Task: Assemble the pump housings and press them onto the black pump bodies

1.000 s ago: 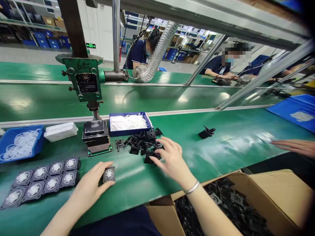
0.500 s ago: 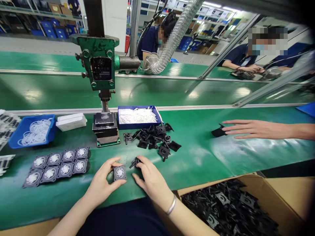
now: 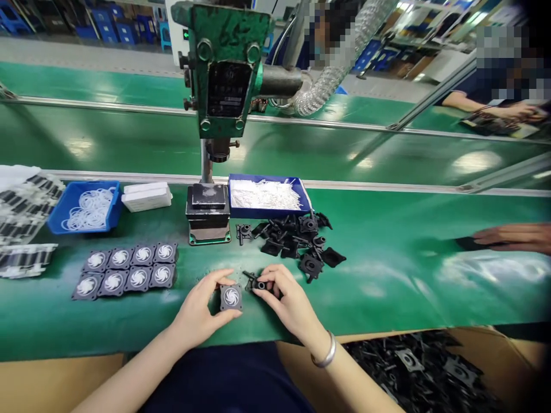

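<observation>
My left hand has its thumb and fingers curled around a small square black part with a white swirl like a fan on its face. Close by to the right, my right hand pinches a small black plastic bracket with a round collar and a thin arm. The two parts are apart, just above or on the green table surface. Further back lies a heap of similar black plastic brackets. Left of my hands, square swirl-faced parts lie in two neat rows.
A green press stands over its black block. Behind the heap sits a blue tray of white sticks; a blue bin holds white rings. Another person's hand touches a black part at right. A cardboard box holds black parts.
The view has shifted, so the bench things appear further right. My right fingers have closed onto the bracket and turned it so its collar shows. The left hand keeps the square part.
</observation>
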`<action>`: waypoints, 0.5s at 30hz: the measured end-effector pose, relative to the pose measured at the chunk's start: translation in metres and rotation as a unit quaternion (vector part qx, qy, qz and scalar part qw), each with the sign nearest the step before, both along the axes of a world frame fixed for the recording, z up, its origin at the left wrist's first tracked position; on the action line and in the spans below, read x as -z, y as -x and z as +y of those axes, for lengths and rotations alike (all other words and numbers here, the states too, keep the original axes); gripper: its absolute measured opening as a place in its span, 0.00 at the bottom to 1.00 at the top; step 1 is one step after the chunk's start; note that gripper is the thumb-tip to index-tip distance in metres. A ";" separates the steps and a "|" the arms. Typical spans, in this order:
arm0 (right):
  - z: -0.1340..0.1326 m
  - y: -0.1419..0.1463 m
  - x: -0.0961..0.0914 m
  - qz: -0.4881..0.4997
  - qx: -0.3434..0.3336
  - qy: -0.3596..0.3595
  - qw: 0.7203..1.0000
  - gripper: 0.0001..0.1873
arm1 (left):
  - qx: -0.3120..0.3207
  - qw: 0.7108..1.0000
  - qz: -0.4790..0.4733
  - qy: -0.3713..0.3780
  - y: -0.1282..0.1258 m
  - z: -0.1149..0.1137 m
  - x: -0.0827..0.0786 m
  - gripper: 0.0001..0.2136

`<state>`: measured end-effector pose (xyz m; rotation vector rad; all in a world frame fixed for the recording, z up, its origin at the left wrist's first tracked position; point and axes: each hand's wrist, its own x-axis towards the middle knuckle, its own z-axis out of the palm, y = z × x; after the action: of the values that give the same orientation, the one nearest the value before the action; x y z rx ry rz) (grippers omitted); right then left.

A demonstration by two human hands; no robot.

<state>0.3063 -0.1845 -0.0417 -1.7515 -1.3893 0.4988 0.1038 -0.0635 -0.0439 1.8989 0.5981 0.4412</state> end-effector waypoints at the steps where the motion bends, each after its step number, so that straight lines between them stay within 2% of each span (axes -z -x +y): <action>1: 0.002 -0.001 0.001 0.006 0.005 0.000 1.000 0.05 | -0.002 1.000 -0.003 -0.001 0.000 -0.001 0.000 0.31; 8: 0.006 -0.009 -0.004 0.007 -0.042 0.013 0.999 0.05 | -0.011 1.000 -0.013 -0.024 0.001 -0.002 0.000 0.32; 13: 0.014 -0.011 -0.030 0.009 0.018 -0.070 0.997 0.07 | -0.008 0.999 -0.015 -0.037 0.000 -0.002 -0.001 0.33; 15: 0.019 -0.008 -0.042 0.020 0.016 -0.103 0.994 0.07 | -0.008 0.999 -0.014 -0.041 0.000 -0.002 -0.001 0.33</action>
<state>0.3139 -0.1658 0.0003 -1.5860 -1.3341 0.3570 0.1037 -0.0652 -0.0433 1.9638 0.5840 0.5081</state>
